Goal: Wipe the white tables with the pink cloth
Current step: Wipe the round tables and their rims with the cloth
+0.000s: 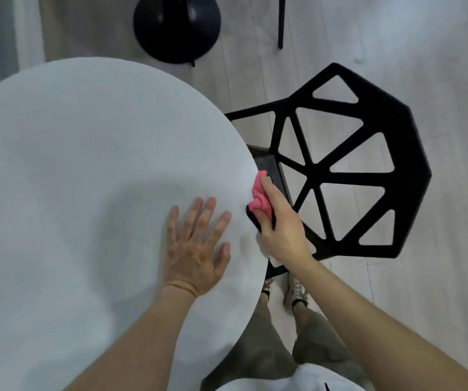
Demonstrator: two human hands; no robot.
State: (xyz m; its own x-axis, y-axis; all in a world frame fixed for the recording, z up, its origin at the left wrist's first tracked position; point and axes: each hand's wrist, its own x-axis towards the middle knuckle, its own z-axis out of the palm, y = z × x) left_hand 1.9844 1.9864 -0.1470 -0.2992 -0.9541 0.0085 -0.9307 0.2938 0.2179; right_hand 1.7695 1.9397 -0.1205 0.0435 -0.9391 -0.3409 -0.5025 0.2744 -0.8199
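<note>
A round white table (pixel 86 165) fills the left side of the head view, seen from above. The left grip (pixel 199 244) is released: the palm lies flat on the table top near its right edge, fingers straight and spread, pointing away from the person.

The right grip (pixel 279 224) is clenched around the pink cloth (pixel 259 200), which is bunched into a wad. The fingers curl over it from the right, with the index finger stretched along its upper side. The cloth sits at the right rim of the table, pressed against the edge rather than on the flat top, just beside the fingertips of the left grip but not touching them. A short dark strip shows at the rim just below the cloth; what it is cannot be told.

To the right of the table stands a black chair (pixel 368 176) whose seat is an open lattice of triangles, its near side tucked partly beneath the table rim. Both bare forearms reach in from the bottom of the view. Below them the person's olive trousers (pixel 320 334) and patterned shoes (pixel 297 292) stand between table and chair on a pale plank floor (pixel 438 66). At the top, a black round pedestal base (pixel 176 26) rests on the floor, and a thin black leg (pixel 280 21) stands near it to the right.
</note>
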